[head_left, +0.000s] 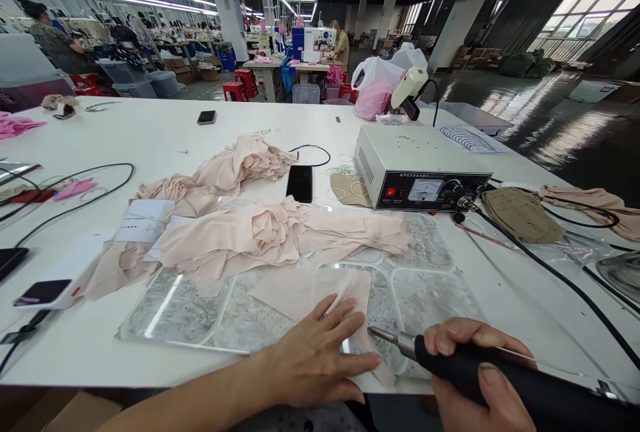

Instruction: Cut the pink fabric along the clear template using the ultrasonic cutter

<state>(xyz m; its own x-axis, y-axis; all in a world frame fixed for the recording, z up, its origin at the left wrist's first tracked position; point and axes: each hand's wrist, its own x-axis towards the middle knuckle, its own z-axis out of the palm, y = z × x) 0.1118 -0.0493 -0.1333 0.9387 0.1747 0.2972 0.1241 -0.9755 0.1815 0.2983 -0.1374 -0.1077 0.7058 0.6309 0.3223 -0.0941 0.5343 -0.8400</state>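
My left hand lies flat with fingers spread, pressing a beige fabric piece onto a clear plastic mat at the table's front edge. My right hand is wrapped round the black handle of a welding tool. Its metal tip points left, just beside the fabric's edge and my left fingertips. A black cable runs from the tool to the white control box.
Heaps of beige fabric pieces lie behind the mat. A black phone rests by the box, another phone farther back. Cables and a device sit left. Tan fabric lies right. People work at distant tables.
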